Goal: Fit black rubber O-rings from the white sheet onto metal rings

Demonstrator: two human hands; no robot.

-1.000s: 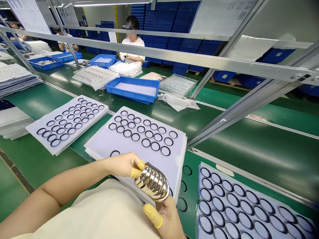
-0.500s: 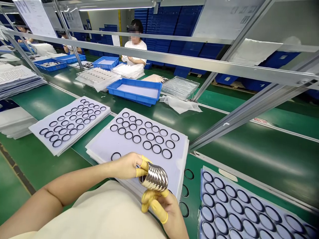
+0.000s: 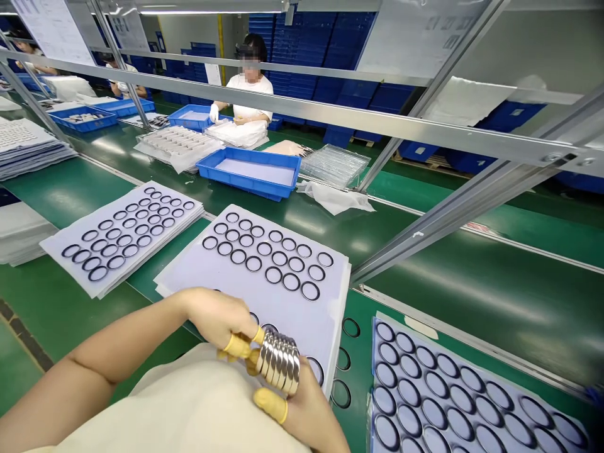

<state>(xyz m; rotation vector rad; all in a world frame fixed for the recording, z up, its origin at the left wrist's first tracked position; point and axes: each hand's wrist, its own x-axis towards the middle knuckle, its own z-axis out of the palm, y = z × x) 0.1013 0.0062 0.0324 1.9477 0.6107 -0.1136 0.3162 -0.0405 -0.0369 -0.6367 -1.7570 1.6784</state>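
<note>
A tight row of shiny silver rings (image 3: 278,363) stands face to face, slightly tilted, pinched between the left hand (image 3: 217,318) and right hand (image 3: 304,412), over the near edge of a white sheet (image 3: 295,318) on the bench.

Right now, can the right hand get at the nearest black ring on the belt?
Likely yes: nothing lies between the right hand and that ring, though it holds the metal ring stack.
</note>
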